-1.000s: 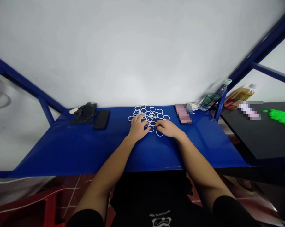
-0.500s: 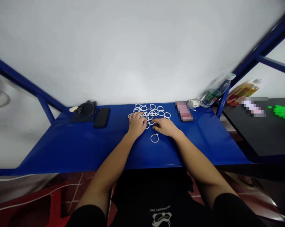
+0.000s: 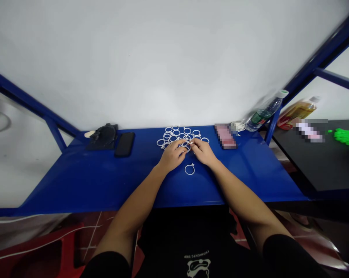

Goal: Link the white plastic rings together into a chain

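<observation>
My left hand (image 3: 172, 156) is curled around the left side of a white ring (image 3: 187, 149), thumb and fingers closed on it. At the ring's right edge, by its small clasp, the fingertips of my right hand (image 3: 203, 152) pinch together. Just behind both hands lies a loose pile of similar thin white rings (image 3: 176, 127), several of them overlapping; my left hand hides part of the pile. One separate ring (image 3: 189, 169) rests nearer to me on the blue table (image 3: 99, 181), its small tab pointing up and right.
To the left lie a black phone (image 3: 125, 144) and a dark crumpled item (image 3: 104, 136). A pink blurred-out phone-like object (image 3: 225, 136), a white cable (image 3: 238, 126) and a water bottle (image 3: 264, 114) are on the right. A blue metal frame (image 3: 54, 129) rises at both sides.
Both hands have come closer together and now meet at one ring. My left hand has moved right and a little toward me, uncovering rings at the pile's left.
</observation>
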`<state>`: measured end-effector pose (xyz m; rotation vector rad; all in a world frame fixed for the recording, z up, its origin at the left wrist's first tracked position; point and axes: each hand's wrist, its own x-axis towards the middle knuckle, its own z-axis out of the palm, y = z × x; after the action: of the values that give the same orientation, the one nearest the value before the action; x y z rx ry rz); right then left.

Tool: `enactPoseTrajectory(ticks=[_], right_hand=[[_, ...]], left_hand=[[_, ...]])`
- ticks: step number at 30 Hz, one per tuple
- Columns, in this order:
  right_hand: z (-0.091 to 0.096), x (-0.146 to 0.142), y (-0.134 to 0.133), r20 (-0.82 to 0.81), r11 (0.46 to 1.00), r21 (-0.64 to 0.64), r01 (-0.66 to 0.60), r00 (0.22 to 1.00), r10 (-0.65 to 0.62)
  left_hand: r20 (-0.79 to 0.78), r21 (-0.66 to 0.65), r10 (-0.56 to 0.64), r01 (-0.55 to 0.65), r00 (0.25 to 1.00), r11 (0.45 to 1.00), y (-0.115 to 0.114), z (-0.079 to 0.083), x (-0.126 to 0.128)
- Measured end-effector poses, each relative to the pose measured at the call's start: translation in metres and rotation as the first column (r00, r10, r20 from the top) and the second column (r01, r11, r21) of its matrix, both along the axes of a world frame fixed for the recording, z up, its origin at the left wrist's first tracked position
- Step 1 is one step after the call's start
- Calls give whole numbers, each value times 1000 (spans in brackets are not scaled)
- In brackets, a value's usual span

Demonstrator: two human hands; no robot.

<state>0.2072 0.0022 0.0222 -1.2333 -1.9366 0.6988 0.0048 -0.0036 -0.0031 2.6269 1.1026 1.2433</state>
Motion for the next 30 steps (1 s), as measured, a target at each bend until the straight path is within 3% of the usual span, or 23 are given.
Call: enactPoseTrajectory(ticks=[15, 30], right_hand=[[1, -6, -6, 54, 1000, 4, -22, 998, 22], [2, 0, -5, 182, 997, 21, -72, 981, 67]], left_hand=[[-48, 6, -12, 12, 999, 1000, -4, 0, 3], [12, 20, -35, 35, 999, 999, -3, 1, 1]])
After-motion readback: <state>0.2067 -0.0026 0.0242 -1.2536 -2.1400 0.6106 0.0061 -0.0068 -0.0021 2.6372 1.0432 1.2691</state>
